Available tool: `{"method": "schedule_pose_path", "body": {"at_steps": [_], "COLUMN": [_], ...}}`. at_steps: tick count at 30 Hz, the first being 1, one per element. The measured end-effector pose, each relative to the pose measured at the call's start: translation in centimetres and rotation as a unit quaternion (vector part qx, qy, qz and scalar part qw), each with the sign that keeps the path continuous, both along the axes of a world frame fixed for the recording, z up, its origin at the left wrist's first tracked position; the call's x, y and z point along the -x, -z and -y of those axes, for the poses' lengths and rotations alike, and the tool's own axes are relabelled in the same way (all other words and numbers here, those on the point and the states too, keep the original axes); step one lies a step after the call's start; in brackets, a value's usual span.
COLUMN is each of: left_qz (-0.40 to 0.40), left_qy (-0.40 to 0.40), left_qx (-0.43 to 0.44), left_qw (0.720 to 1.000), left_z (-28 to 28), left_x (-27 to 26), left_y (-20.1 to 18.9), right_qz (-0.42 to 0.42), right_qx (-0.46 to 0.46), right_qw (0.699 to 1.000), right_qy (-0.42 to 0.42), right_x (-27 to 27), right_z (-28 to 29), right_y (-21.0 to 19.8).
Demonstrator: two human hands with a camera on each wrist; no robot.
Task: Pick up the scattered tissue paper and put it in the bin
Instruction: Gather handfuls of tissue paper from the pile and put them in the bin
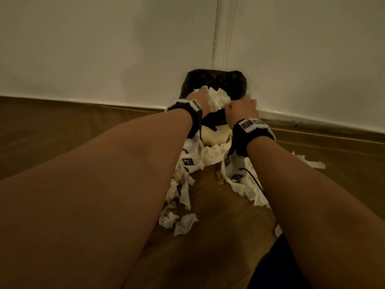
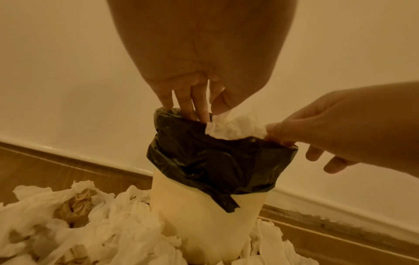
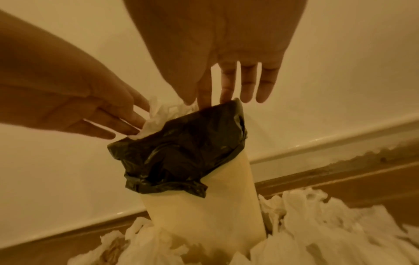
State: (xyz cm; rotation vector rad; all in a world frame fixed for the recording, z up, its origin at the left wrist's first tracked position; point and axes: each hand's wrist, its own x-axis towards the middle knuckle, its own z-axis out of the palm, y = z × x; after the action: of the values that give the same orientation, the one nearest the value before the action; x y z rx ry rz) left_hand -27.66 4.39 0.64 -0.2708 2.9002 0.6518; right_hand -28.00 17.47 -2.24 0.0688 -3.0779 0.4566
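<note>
A cream bin point(image 1: 214, 135) with a black liner point(image 1: 216, 80) stands in the room corner. A wad of white tissue point(image 1: 218, 99) sits in its mouth, rising above the rim. My left hand point(image 1: 198, 94) reaches in from the left; its straight fingers point(image 2: 184, 102) dip inside the liner and the thumb touches the tissue wad point(image 2: 235, 129). My right hand point(image 1: 241, 107) is at the right rim, fingers point(image 3: 226, 84) straight, with thumb and forefinger against the tissue wad point(image 3: 158, 118). Neither hand closes round anything.
Several crumpled white tissues point(image 1: 181, 197) lie on the wooden floor around the bin's foot point(image 2: 204, 224), on the left point(image 2: 102, 233) and the right point(image 3: 317, 224). White walls and a skirting board point(image 1: 83, 101) close in behind the bin.
</note>
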Motion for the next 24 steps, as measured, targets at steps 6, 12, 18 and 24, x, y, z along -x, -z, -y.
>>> {"method": "schedule_pose_path", "body": {"at_steps": [6, 12, 18, 24], "left_qz": [-0.064, -0.042, 0.093, 0.226], "left_qy": [0.015, -0.032, 0.004, 0.054], "left_qx": [0.003, -0.032, 0.002, 0.054], "left_qw": [0.998, 0.998, 0.996, 0.971], "left_z": [1.1, 3.4, 3.2, 4.9], "left_x": [-2.6, -8.5, -17.4, -23.9], "left_y": [0.3, 3.8, 9.5, 15.0], "right_qz": [-0.014, 0.032, 0.211, 0.329], "right_qx": [-0.073, -0.027, 0.024, -0.001], "right_qw": [0.997, 0.999, 0.974, 0.938], "right_qy": [-0.019, -0.004, -0.074, -0.108], "right_x": [-2.9, -6.9, -13.2, -18.0], "right_z": [-0.6, 0.1, 1.4, 3.7], "right_y": [0.4, 1.6, 5.6, 9.7]}}
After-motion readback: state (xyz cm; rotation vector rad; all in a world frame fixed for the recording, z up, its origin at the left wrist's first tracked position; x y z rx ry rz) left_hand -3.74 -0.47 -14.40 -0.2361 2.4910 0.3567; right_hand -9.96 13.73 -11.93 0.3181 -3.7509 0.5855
